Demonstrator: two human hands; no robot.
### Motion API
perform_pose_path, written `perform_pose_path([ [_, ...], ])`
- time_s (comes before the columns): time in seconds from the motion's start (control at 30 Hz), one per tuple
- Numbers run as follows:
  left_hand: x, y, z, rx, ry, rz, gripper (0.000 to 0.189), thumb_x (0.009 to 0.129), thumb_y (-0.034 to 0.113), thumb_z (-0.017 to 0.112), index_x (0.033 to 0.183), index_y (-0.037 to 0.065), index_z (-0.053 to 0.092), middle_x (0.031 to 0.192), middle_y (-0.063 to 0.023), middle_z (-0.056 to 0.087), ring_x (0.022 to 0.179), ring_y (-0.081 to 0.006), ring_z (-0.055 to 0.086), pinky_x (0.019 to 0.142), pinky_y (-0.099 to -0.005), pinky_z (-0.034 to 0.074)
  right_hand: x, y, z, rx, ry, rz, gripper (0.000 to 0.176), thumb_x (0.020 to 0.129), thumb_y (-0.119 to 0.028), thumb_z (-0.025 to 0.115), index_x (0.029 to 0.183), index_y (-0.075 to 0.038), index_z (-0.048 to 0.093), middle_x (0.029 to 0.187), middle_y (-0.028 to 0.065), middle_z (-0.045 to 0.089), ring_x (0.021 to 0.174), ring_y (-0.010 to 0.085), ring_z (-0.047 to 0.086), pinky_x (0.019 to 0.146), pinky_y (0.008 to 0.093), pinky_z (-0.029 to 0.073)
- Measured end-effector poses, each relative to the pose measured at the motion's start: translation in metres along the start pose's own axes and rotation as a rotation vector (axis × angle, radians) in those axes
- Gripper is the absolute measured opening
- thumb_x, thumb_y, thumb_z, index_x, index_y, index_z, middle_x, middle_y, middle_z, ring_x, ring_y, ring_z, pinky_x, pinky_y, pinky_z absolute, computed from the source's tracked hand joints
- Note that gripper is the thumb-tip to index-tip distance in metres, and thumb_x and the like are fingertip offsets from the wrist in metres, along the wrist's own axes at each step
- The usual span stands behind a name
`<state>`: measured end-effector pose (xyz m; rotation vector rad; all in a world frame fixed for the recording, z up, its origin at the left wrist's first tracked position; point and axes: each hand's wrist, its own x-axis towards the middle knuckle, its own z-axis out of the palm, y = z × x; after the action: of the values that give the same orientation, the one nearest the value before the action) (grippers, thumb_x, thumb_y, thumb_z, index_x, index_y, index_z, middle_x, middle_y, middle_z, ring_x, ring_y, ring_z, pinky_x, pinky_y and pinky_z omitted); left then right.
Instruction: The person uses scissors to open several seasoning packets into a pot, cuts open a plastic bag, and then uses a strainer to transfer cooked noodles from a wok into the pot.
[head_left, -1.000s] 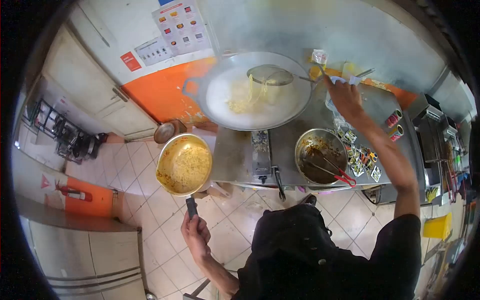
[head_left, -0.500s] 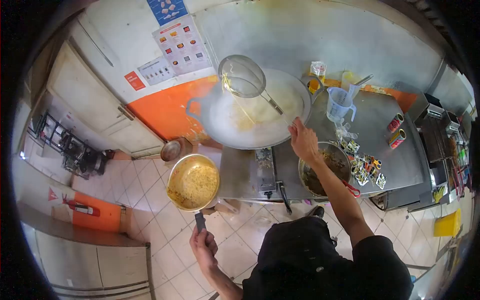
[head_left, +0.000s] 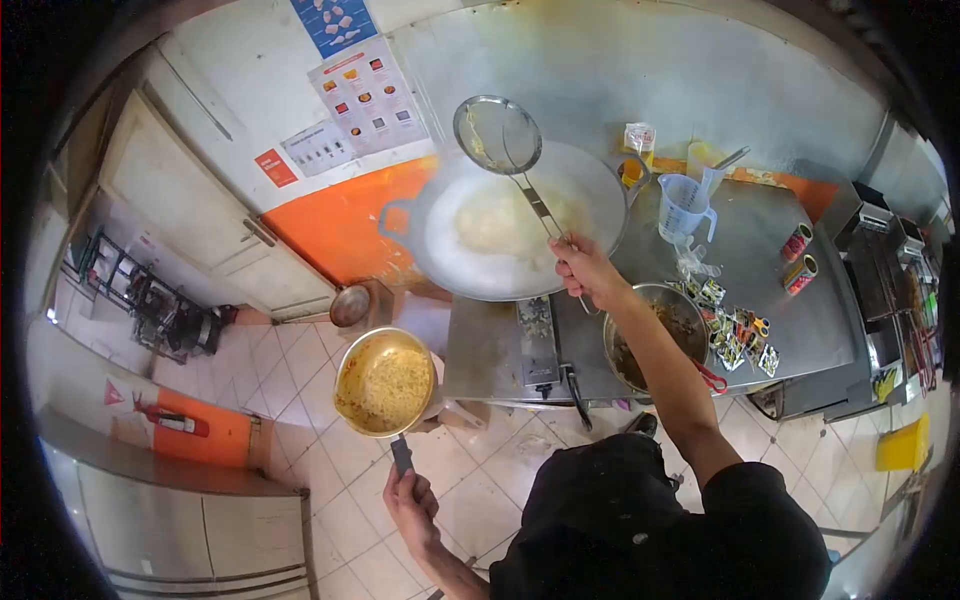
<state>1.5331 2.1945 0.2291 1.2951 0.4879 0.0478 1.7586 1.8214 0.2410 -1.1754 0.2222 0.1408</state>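
My left hand point(head_left: 411, 505) is closed around the dark handle of a saucepan point(head_left: 345, 408), held out over the floor. Inside it lie pale yellow noodles point(head_left: 396, 385) with reddish bits. My right hand point(head_left: 588, 272) grips the metal handle of a round mesh strainer point(head_left: 512, 150), raised above the far side of a large wok point(head_left: 440, 262). A few noodle strands cling to the mesh. White, steaming liquid with a yellowish patch fills the wok. Partly behind my right forearm is a pot point(head_left: 628, 362) of brownish food with a red handle.
Torn sachets point(head_left: 735, 340) litter the steel counter point(head_left: 800, 340) beside the pot. A measuring jug point(head_left: 682, 212) and two cans point(head_left: 799, 274) stand farther back. A second lever-like handle point(head_left: 574, 392) juts from the counter's front edge. Below lies a tiled floor point(head_left: 480, 500).
The strainer has moved up and slightly right, and its handle is now steeper. The long noodle strand hanging from it is gone. My left hand still holds the saucepan, nearly in place.
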Motion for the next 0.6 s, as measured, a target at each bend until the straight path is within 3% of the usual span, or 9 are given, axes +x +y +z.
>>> perform_pose_path([
  [0.07,0.000,0.000,0.001,0.013,0.002,-0.004,0.021,0.094,0.014,0.055,0.114,0.006,0.058,0.063,0.0078,0.038,0.045,0.0002,0.030,0.037,-0.0170,0.018,0.004,-0.002,-0.011,-0.154,0.081,-0.133,0.030,0.095,-0.033,0.066,0.097,-0.007,0.050,0.065,0.0005,0.049,0.048,0.0085,0.043,0.039,0.0254,0.031],
  [0.13,0.001,-0.001,0.002,0.021,0.008,-0.001,0.009,0.095,0.015,0.055,0.103,0.011,0.056,0.060,0.0083,0.037,0.042,0.0003,0.026,0.035,-0.0174,0.017,0.000,-0.016,-0.017,-0.221,0.107,-0.165,0.030,0.095,-0.033,0.066,0.097,-0.007,0.051,0.064,0.0007,0.050,0.048,0.0077,0.044,0.039,0.0256,0.031],
  [0.2,0.001,-0.003,0.002,0.023,0.006,0.005,0.011,0.095,0.015,0.055,0.104,0.010,0.057,0.060,0.0082,0.037,0.042,0.0003,0.027,0.035,-0.0173,0.018,-0.005,-0.031,-0.023,-0.291,0.135,-0.196,0.031,0.094,-0.033,0.066,0.096,-0.006,0.053,0.063,0.0009,0.050,0.049,0.0069,0.044,0.039,0.0257,0.031],
  [0.27,0.001,-0.004,0.003,0.027,0.003,0.008,0.012,0.095,0.014,0.055,0.106,0.009,0.057,0.060,0.0080,0.038,0.042,0.0004,0.027,0.035,-0.0172,0.018,-0.008,-0.040,-0.031,-0.481,0.226,-0.272,0.029,0.094,-0.031,0.066,0.093,-0.005,0.053,0.063,0.0084,0.057,0.048,0.0183,0.053,0.043,0.0341,0.040],
  [0.3,0.001,-0.003,0.004,0.015,-0.022,0.005,0.015,0.095,0.014,0.054,0.108,0.009,0.057,0.060,0.0080,0.038,0.042,0.0004,0.028,0.035,-0.0172,0.019,-0.005,-0.036,-0.038,-0.480,0.231,-0.268,0.029,0.094,-0.031,0.066,0.093,-0.005,0.053,0.063,0.0084,0.057,0.048,0.0183,0.053,0.043,0.0341,0.040],
  [0.37,0.002,-0.003,0.005,0.008,-0.054,-0.003,0.017,0.095,0.014,0.054,0.111,0.008,0.058,0.060,0.0079,0.038,0.042,0.0004,0.028,0.035,-0.0172,0.019,0.000,-0.024,-0.055,-0.906,0.455,-0.589,0.027,0.095,-0.031,0.062,0.102,-0.007,0.054,0.068,0.0190,0.064,0.055,0.0376,0.061,0.051,0.0478,0.047],
  [0.4,0.003,-0.004,0.005,0.004,-0.075,-0.005,0.019,0.095,0.014,0.054,0.113,0.008,0.057,0.060,0.0079,0.038,0.042,0.0003,0.028,0.035,-0.0173,0.019,-0.005,-0.022,-0.061,-0.906,0.463,-0.585,0.027,0.095,-0.031,0.062,0.102,-0.007,0.054,0.068,0.0190,0.064,0.055,0.0376,0.061,0.051,0.0478,0.047],
  [0.47,0.004,-0.004,0.006,0.003,-0.099,-0.012,0.021,0.096,0.015,0.054,0.115,0.007,0.057,0.061,0.0080,0.038,0.042,0.0002,0.028,0.034,-0.0173,0.019,-0.017,-0.017,-0.072,-1.202,0.657,-0.712,0.026,0.097,-0.032,0.056,0.113,-0.011,0.052,0.078,0.0227,0.067,0.067,0.0500,0.062,0.061,0.0590,0.048],
  [0.6,0.004,-0.003,0.012,0.028,-0.116,0.002,0.026,0.096,0.016,0.054,0.120,0.005,0.056,0.061,0.0076,0.038,0.042,-0.0001,0.028,0.034,-0.0178,0.018,-0.025,-0.008,-0.101,-1.437,0.824,-0.665,0.019,0.096,-0.026,0.058,0.104,-0.011,0.048,0.071,0.0186,0.066,0.062,0.0456,0.063,0.053,0.0544,0.048],
])
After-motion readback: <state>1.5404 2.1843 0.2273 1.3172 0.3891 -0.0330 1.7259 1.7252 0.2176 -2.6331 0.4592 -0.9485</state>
